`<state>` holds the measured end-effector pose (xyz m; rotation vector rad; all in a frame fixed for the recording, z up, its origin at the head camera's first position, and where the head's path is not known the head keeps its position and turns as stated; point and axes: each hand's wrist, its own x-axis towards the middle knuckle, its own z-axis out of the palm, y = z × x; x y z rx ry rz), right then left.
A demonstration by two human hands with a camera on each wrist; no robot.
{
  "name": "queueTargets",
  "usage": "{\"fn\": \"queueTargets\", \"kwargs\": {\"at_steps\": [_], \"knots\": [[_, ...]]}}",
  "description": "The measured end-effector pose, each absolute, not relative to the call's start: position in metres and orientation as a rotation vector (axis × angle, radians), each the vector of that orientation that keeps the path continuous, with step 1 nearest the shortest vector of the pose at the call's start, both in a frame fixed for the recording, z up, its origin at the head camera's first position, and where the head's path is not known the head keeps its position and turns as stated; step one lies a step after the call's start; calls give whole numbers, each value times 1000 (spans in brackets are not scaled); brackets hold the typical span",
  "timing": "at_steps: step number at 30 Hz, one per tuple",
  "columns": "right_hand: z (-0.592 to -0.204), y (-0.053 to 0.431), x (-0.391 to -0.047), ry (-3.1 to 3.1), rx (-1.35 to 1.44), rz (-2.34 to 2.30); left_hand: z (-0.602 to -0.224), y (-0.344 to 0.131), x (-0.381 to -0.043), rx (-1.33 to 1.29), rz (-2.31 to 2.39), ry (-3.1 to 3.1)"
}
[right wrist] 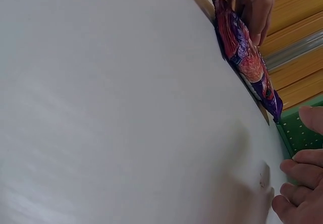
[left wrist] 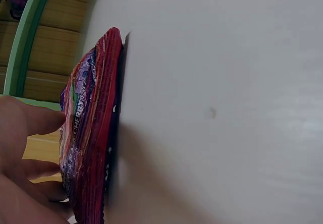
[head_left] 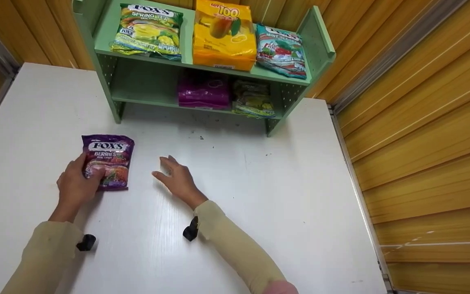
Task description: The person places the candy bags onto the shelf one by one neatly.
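Observation:
A purple candy bag labelled Fox's Berries (head_left: pixel 110 161) lies on the white table at the left, its print facing up. My left hand (head_left: pixel 76 179) holds it by the lower left side, with the thumb across the front and the fingers along the left edge. The left wrist view shows that bag (left wrist: pixel 88 128) from its bottom end, the hand (left wrist: pixel 25 158) reaching in over it. My right hand (head_left: pixel 178 179) hovers to the right of the bag, apart from it, fingers loosely extended and holding nothing.
A green two-tier shelf (head_left: pixel 145 83) stands at the back. Its top carries a yellow-green candy bag (head_left: pixel 149 30), an orange bag (head_left: pixel 223 36) and a teal bag (head_left: pixel 282 51). Below sit a magenta pack (head_left: pixel 203 93) and another yellow-green bag (head_left: pixel 253 98). Wooden panel walls (head_left: pixel 422 143) enclose the table.

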<state>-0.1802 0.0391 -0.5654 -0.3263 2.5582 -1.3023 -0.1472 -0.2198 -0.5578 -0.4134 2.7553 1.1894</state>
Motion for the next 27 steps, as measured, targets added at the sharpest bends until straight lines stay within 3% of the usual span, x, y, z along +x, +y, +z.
{"fn": "queueTargets", "kwargs": {"at_steps": [13, 27], "knots": [[-569, 46, -180, 2569, -350, -1294, -555, -193, -142, -311, 1168, 2782], [-567, 49, -175, 2662, -495, -993, -554, -172, -142, -236, 1156, 2771]]}}
